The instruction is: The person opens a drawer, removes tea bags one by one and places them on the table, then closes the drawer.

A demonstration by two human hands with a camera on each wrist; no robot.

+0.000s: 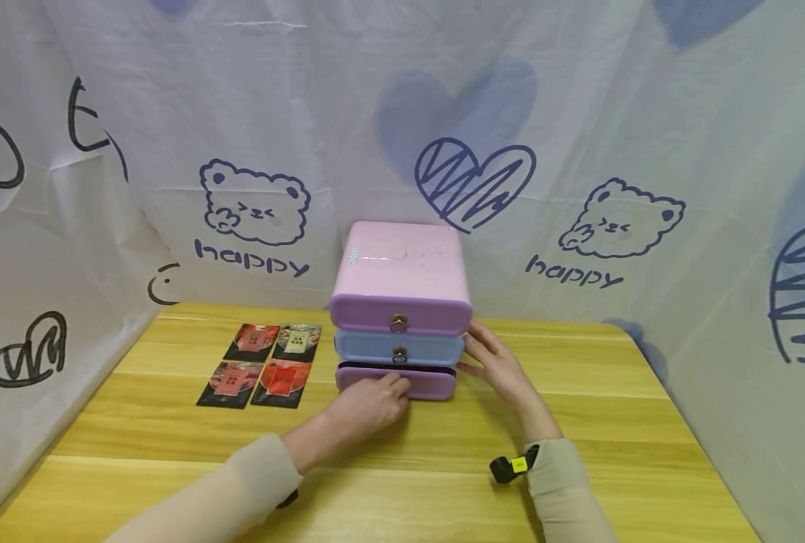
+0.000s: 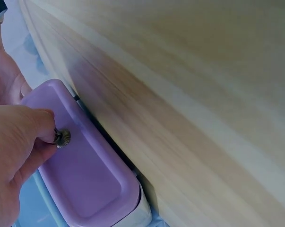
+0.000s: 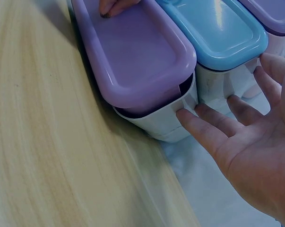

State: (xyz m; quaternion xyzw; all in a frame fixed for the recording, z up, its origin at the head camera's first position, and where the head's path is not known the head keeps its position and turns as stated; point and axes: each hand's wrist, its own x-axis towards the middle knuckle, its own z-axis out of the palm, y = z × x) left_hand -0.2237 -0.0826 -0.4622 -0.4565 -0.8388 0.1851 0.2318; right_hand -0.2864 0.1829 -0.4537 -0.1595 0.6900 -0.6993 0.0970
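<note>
A small drawer cabinet (image 1: 402,260) with a pink top stands against the back curtain, its three drawer fronts purple, blue and purple. The bottom purple drawer (image 1: 432,383) sticks out slightly, with a dark gap above its front. My left hand (image 1: 368,407) pinches that drawer's metal ring pull (image 2: 62,137) between thumb and finger, as the left wrist view shows. My right hand (image 1: 500,369) steadies the cabinet's right side, its fingers (image 3: 203,125) spread and fairly straight against the white casing (image 3: 168,120). The blue middle drawer (image 1: 368,347) and the top purple drawer (image 1: 361,313) are closed.
Left of the cabinet, several flat black-and-red packets (image 1: 282,383) lie in two rows on the wooden table (image 1: 409,475). A white curtain (image 1: 321,113) with blue drawings hangs behind and at both sides. A black wrist camera (image 1: 504,469) sits at my right wrist.
</note>
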